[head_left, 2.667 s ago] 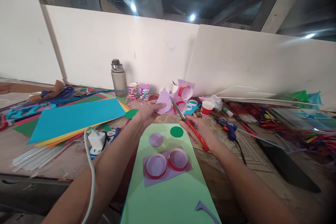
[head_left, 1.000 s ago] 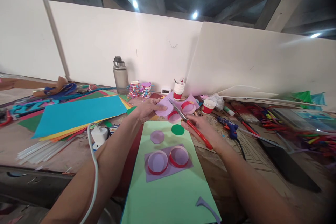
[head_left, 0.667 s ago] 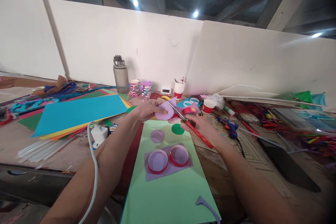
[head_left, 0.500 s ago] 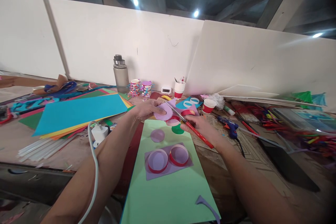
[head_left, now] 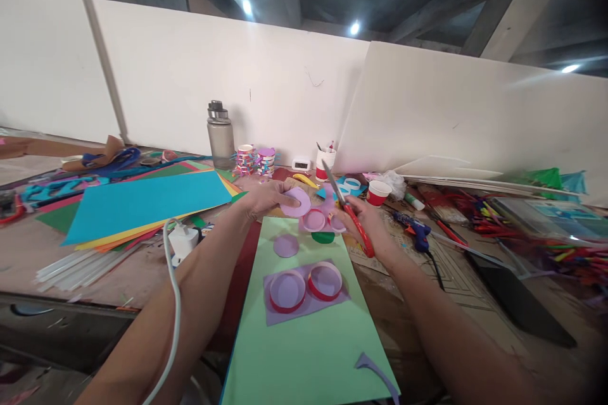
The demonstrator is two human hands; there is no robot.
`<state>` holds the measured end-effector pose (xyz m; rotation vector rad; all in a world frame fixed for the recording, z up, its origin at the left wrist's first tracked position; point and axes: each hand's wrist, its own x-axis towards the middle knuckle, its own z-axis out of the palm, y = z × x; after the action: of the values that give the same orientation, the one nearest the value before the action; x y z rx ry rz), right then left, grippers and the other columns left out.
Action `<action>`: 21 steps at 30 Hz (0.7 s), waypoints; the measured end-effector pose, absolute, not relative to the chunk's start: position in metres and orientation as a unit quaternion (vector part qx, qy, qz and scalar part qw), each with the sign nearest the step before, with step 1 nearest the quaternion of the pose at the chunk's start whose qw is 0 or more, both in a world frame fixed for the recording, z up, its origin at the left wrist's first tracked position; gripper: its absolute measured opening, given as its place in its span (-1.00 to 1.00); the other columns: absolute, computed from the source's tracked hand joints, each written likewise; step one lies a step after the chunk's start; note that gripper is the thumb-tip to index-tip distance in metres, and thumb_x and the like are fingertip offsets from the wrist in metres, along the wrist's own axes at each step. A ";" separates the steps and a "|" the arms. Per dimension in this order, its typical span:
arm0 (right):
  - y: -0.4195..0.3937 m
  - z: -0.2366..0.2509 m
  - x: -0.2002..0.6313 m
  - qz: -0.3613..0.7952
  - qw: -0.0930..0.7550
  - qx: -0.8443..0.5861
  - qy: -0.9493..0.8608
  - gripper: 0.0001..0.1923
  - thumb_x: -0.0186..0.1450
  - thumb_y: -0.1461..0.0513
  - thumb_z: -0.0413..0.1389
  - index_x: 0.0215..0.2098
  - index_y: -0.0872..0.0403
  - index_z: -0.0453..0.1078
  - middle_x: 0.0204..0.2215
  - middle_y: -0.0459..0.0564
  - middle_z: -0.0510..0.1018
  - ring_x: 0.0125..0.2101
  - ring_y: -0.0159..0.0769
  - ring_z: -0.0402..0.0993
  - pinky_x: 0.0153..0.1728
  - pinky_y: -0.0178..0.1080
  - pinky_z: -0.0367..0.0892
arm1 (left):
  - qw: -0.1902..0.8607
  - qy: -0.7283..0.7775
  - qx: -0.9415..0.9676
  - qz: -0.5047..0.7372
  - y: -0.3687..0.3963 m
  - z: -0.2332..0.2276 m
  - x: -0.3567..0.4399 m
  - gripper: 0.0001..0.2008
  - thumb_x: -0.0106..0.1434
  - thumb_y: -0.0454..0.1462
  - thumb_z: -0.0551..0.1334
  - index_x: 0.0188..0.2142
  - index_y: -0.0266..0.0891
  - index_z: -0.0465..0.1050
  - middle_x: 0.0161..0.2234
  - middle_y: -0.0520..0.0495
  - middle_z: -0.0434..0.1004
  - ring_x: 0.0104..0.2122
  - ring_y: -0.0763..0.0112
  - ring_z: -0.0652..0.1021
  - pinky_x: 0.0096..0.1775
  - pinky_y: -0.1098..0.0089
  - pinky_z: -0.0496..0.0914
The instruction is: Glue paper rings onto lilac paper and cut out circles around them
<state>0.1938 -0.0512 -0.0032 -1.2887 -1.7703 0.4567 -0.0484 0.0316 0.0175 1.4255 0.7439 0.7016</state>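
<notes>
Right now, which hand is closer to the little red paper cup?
Right. The right hand, holding red scissors, is just beside the red cup; the left hand is farther left.

Tall white foam boards (head_left: 266,85) lean along the back of a worn wooden worktable (head_left: 114,285); above, dark concrete ceiling beams (head_left: 517,0) carry perhaps three small lights (head_left: 246,7).

Both bare forearms reach forward, converging. The left hand (head_left: 267,197) pinches with thumb uppermost; the right hand (head_left: 365,226) is fisted, knuckles outward.
</notes>
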 end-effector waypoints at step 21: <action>-0.057 0.000 0.174 0.330 0.610 -0.453 -0.560 -0.49 0.04 0.05 0.32 -0.13 0.01 0.27 -0.47 -0.18 0.45 -0.51 -0.40 0.38 -0.49 -0.30 0.32 | 0.573 0.348 0.628 0.395 -0.002 0.007 0.010 -0.74 -0.16 -0.26 0.46 -0.43 -0.32 0.58 -0.49 -0.03 0.53 -0.51 0.48 0.43 -0.48 0.48 0.21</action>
<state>0.1738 -0.0575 0.0003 -1.0465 -1.2918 0.7619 0.0098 -0.0023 0.0070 1.4732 0.8163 0.9261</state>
